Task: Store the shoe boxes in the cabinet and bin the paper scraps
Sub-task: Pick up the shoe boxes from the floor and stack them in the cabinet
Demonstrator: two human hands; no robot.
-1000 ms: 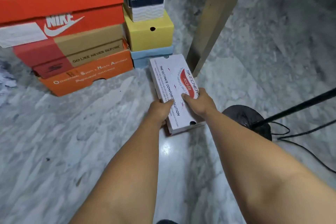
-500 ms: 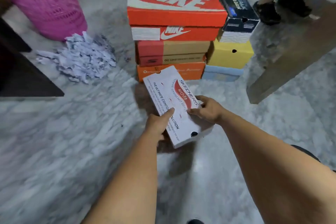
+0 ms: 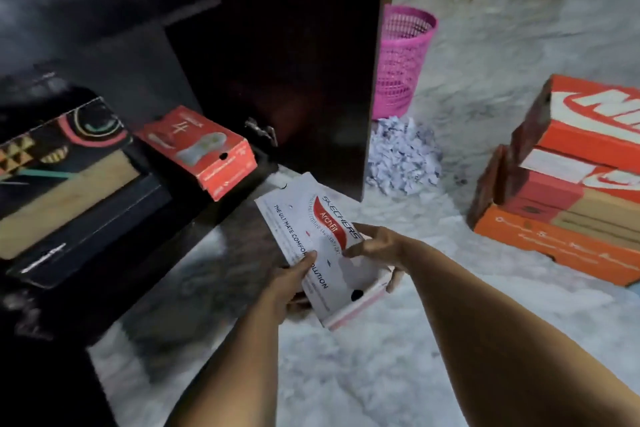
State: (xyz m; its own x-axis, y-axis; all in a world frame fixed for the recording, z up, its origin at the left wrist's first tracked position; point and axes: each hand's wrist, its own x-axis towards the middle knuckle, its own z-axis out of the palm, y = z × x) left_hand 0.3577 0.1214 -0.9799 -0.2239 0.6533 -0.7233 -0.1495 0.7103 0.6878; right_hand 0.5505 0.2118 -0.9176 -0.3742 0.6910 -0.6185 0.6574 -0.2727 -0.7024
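- The white shoe box (image 3: 313, 236), clasped between the left hand (image 3: 291, 282) and the right hand (image 3: 375, 246), reads "SKECHERS" and "ArchFit" along its red swoosh.
- The same lid carries "THE ULTIMATE COMFOR… …OLUTION"; a thumb covers the middle letters.
- The top orange box (image 3: 595, 121) in the stack shows large white letters, cut off by the frame edge.
- Print on the red box (image 3: 201, 149) in the cabinet is too blurred to read.

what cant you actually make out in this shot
Head view only:
- Upper dark wooden cabinet: interior lost in shadow and blur.
- Stack of orange cardboard shoe boxes: cut off by the right edge.
- Pink plastic mesh basket: left part hidden by the cabinet door.
- White Skechers shoe box: underside hidden; small print blurred.
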